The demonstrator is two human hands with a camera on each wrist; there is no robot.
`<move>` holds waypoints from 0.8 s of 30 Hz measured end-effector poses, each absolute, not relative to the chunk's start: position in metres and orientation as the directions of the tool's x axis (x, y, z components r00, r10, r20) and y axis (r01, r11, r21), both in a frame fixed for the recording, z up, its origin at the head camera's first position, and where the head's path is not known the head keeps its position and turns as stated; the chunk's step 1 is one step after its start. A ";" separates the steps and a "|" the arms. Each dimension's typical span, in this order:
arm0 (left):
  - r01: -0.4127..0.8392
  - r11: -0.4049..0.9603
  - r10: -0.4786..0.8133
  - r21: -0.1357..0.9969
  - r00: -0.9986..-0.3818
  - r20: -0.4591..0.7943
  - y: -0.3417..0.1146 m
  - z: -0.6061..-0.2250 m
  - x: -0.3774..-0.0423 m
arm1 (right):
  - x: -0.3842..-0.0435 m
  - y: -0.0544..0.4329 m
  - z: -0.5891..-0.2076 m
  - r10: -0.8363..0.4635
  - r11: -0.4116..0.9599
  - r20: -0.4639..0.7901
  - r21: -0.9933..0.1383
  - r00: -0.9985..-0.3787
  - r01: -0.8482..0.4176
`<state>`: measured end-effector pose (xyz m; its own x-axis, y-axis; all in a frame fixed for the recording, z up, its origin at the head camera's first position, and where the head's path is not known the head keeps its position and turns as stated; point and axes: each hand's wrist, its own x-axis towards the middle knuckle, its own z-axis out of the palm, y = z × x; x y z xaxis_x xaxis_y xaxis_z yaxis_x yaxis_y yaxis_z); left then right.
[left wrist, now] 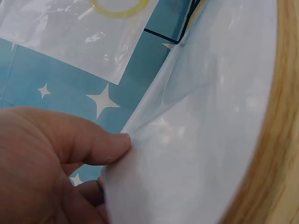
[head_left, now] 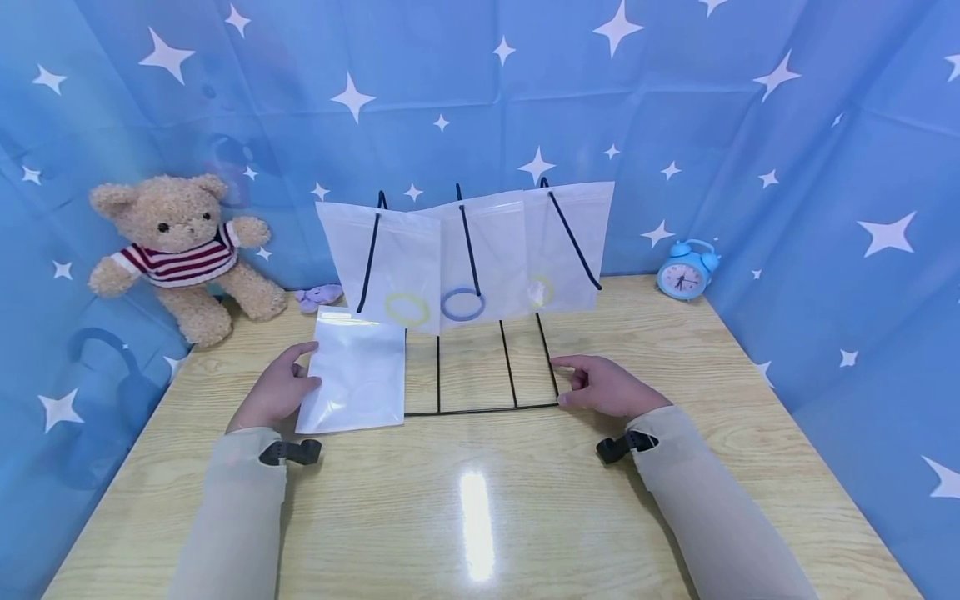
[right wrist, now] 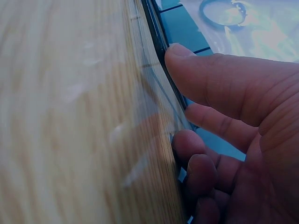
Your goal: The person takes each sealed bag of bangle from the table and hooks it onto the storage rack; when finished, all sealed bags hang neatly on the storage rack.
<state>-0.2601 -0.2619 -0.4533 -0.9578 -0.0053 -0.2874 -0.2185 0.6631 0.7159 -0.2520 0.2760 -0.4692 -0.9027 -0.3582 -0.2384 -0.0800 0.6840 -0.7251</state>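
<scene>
My left hand (head_left: pixel 276 388) pinches the left edge of a white zip bag (head_left: pixel 356 375) between thumb and fingers. In the left wrist view the bag's (left wrist: pixel 201 121) edge bends up at the thumb. A black wire rack (head_left: pixel 480 410) stands on the table, its left base partly hidden under that bag. At the rack's front right corner my right hand (head_left: pixel 607 387) holds the wire with thumb and index finger, the other fingers curled. Three translucent zip bags hang on the rack's prongs: one with a yellow ring (head_left: pixel 407 309), one with a blue ring (head_left: pixel 462 304), one with a smaller yellowish ring (head_left: pixel 540 292).
A teddy bear (head_left: pixel 183 258) in a striped shirt leans at the back left, with a small purple item (head_left: pixel 318 297) beside it. A blue alarm clock (head_left: pixel 684 271) stands at the back right. Star-patterned blue curtains (head_left: pixel 480 92) border the wooden table (head_left: pixel 540 500).
</scene>
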 end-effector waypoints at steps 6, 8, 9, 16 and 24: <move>-0.220 0.616 0.029 0.756 -0.953 -0.301 -0.263 -0.453 -0.262 | -0.251 0.276 -0.469 -0.355 0.686 -0.240 -0.723 -0.904 -0.078; -0.231 0.596 0.030 0.769 -0.951 -0.308 -0.263 -0.453 -0.262 | -0.251 0.275 -0.468 -0.353 0.687 -0.240 -0.722 -0.904 -0.076; -0.237 0.586 0.028 0.775 -0.950 -0.312 -0.264 -0.453 -0.262 | -0.251 0.275 -0.469 -0.351 0.687 -0.240 -0.723 -0.905 -0.075; -0.249 0.511 -0.047 0.822 -0.964 -0.263 -0.264 -0.454 -0.261 | -0.251 0.275 -0.468 -0.348 0.691 -0.245 -0.719 -0.905 -0.071; -0.214 0.463 -0.070 0.860 -0.976 -0.205 -0.268 -0.459 -0.263 | -0.250 0.275 -0.467 -0.349 0.686 -0.244 -0.724 -0.905 -0.069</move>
<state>-0.2626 -0.2681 -0.4591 -0.9763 -0.0701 -0.2046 -0.2135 0.4628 0.8603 -0.2498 0.2749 -0.4671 -0.9049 -0.3487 -0.2442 -0.0689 0.6859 -0.7244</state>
